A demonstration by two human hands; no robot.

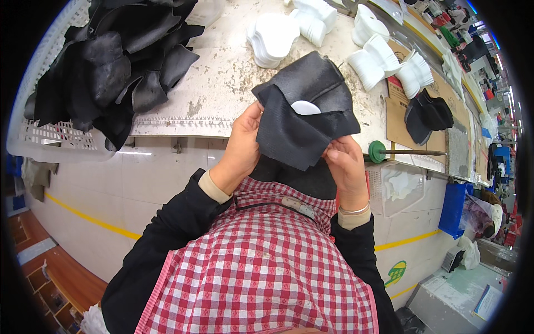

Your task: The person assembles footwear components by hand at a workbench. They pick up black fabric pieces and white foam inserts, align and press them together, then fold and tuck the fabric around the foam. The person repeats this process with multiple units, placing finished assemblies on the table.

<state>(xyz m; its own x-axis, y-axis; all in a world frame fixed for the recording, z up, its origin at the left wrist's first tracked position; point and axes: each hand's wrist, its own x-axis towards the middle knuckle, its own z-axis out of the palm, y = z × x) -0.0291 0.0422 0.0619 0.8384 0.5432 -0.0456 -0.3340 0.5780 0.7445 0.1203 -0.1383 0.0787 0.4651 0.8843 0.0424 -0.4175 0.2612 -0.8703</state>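
Note:
Between my two hands is a black shoe upper (300,133), held over the table's front edge. A white curved insert (306,107) shows in its opening, mostly hidden by the black material. My left hand (245,136) grips the upper's left edge, thumb and fingers closed on it. On the opposite side, my right hand (345,161) pinches the lower right edge with thumb and fingertips. Beyond the upper, several stacks of white moulded pieces (271,38) stand on the table (217,72).
A white plastic basket (61,136) heaped with black pieces (111,61) stands at the left. To the right lie a spike tool with a green round handle (377,151), cardboard (399,125) and another black piece (428,116). Below the table is a white crate (397,189).

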